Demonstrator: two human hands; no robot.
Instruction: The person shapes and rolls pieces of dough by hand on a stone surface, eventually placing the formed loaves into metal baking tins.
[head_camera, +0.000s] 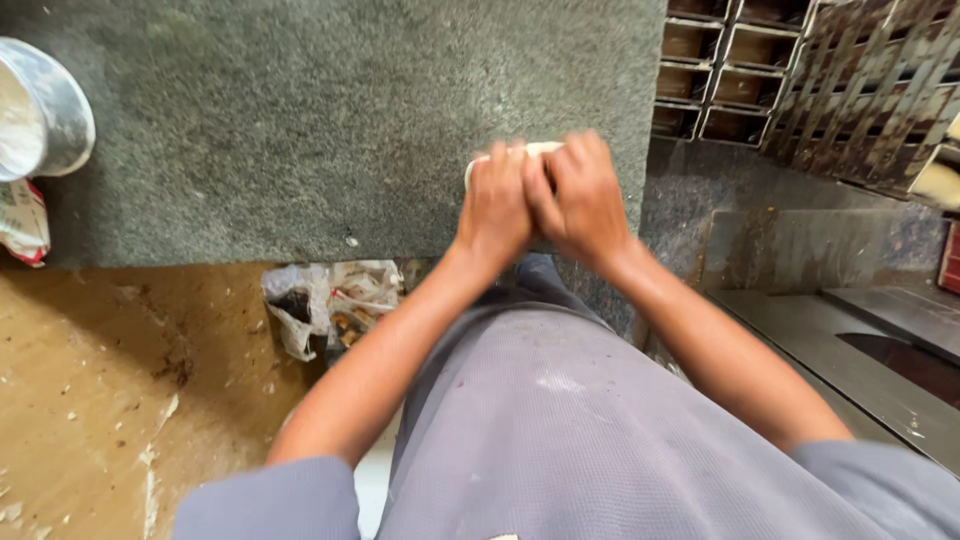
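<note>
Closest in, a grey shirt hangs over the floor (90, 400), where a crumpled plastic bag (320, 305) lies below the tabletop's near edge. Both bare hands press side by side at the near right corner of the grey stone tabletop (300, 130): left hand (497, 205) and right hand (582, 195) cupped over a pale dough lump (535, 150), mostly hidden beneath them. Farther off, a metal bucket (45, 110) sits at the left edge, baking tins (720, 70) stacked beyond the right.
</note>
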